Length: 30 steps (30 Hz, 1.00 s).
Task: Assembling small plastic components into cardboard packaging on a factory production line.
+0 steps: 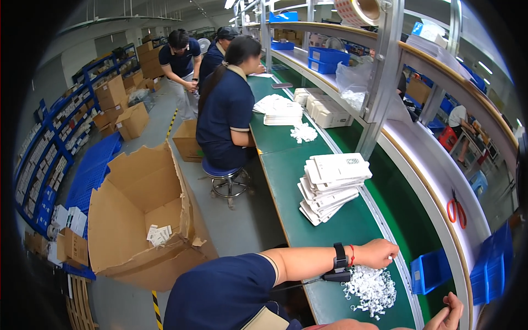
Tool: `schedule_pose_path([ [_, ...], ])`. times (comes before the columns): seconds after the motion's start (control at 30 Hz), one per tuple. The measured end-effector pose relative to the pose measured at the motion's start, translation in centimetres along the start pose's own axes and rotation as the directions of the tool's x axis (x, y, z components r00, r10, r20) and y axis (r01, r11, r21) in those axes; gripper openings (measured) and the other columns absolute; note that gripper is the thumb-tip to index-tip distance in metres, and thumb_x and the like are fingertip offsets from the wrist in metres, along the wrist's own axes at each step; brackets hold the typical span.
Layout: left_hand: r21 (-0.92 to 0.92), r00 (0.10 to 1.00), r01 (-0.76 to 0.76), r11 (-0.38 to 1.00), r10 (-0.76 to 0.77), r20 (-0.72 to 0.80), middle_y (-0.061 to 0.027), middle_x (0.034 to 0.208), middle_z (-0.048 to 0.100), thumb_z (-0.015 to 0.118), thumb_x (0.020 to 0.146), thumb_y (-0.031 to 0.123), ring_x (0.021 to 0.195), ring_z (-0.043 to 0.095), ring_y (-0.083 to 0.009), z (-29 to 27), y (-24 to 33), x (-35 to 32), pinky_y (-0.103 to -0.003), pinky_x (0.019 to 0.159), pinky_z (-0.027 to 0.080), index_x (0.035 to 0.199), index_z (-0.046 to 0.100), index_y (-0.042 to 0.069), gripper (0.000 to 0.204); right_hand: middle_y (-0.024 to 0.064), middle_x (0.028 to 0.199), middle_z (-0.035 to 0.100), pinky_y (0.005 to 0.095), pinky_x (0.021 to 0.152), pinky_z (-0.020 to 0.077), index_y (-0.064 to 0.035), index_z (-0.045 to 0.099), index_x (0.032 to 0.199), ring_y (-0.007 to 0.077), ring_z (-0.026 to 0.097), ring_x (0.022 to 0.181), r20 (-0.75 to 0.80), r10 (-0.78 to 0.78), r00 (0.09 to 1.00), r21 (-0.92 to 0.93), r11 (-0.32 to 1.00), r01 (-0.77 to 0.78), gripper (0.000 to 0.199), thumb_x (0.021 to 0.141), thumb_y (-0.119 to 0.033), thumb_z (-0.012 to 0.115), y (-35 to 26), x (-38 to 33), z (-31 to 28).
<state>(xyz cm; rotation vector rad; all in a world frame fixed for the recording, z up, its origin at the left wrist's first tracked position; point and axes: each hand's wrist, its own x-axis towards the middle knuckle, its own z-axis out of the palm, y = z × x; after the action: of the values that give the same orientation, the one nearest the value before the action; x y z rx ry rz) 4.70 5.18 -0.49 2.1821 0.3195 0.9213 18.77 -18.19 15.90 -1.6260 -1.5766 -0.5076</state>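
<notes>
Here is the heap of small white plastic clips point(372, 289), spilled loose on the green surface point(286, 170) at its near end, right under the person's reach, and that looks like why it lies there: both hands can pick from it without stretching. The left hand point(378, 253) comes across over the far edge of the heap, knuckles up, its fingers curled together over the topmost pieces; whether a clip is actually pinched in them I cannot tell. A black wrist strap and a thin red band sit on that forearm. The right hand point(450, 314) is down at the lower edge, just beside the heap, palm up with the fingers loosely apart and nothing visible in them. Past the heap, a fanned stack of flat white casings point(331, 186) waits further along the surface, well apart. A small blue bin point(430, 270) stands just to the right of the heap, beyond the rail, and red-handled scissors point(456, 210) lie on the pale ledge above it. To the left, on the floor, a big open cardboard carton point(144, 214) crowds the aisle, and a seated co-worker point(230, 104) fills the next place along the line.
</notes>
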Motion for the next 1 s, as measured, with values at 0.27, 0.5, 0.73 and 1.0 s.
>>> schedule_pose_path([
  [0.27, 0.019, 0.998, -0.055, 0.998, 0.055, -0.033, -0.013, 0.078, 0.059, 0.056, 0.071, 0.002, 0.068, 0.06, -0.0303, 0.0, -0.6, 0.1, -0.04, 0.059, 0.046, 0.084, 0.058, 0.002, 0.013, 0.0185, 0.1, 0.064, 0.029, 0.08, 0.0526, 0.0103, 0.062, 0.105, 0.0216, 0.064, 0.087, -0.121, 0.188, 0.975, 0.074, 0.981, -0.18, 0.018, 0.087, 0.009, 0.058, -1.1, -0.4, 0.1],
  [0.5, -0.014, 0.996, -0.085, 0.996, 0.084, -0.034, -0.0128, 0.081, 0.058, 0.059, 0.073, 0.0, 0.073, 0.06, -0.0303, 0.2, -0.8, 0.1, -0.04, 0.063, 0.047, 0.079, 0.058, 0.002, 0.006, 0.0136, 0.088, 0.065, 0.0271, 0.073, 0.052, 0.006, 0.065, 0.096, 0.0166, 0.063, 0.079, -0.144, 0.242, 0.96, 0.025, 0.97, -0.241, 0.011, 0.085, 0.003, 0.067, -1.1, -0.8, 0.0],
  [0.73, -0.052, 0.995, 0.003, 0.999, -0.008, -0.098, -0.0144, 0.084, 0.06, 0.059, 0.076, -0.002, 0.081, 0.06, -0.0337, 0.0, 0.3, 0.2, -0.042, 0.072, 0.049, 0.081, 0.062, 0.0, 0.006, 0.0082, 0.076, 0.063, 0.024, 0.062, 0.0467, 0.0003, 0.063, 0.084, 0.013, 0.057, 0.067, -0.135, 0.387, 0.912, 0.089, 0.921, -0.378, 0.013, 0.085, -0.008, 0.072, -1.1, -0.8, 0.3],
  [1.0, -0.045, 0.996, -0.061, 0.997, 0.058, -0.066, -0.0139, 0.09, 0.06, 0.058, 0.08, -0.002, 0.086, 0.061, -0.0335, 0.0, -0.3, 0.3, -0.041, 0.076, 0.049, 0.091, 0.062, 0.0, 0.012, 0.0065, 0.073, 0.061, 0.0256, 0.061, 0.0452, -0.0017, 0.062, 0.082, 0.0125, 0.054, 0.065, -0.161, 0.371, 0.914, 0.071, 0.928, -0.365, 0.016, 0.086, -0.014, 0.073, -0.7, -1.0, 0.5],
])
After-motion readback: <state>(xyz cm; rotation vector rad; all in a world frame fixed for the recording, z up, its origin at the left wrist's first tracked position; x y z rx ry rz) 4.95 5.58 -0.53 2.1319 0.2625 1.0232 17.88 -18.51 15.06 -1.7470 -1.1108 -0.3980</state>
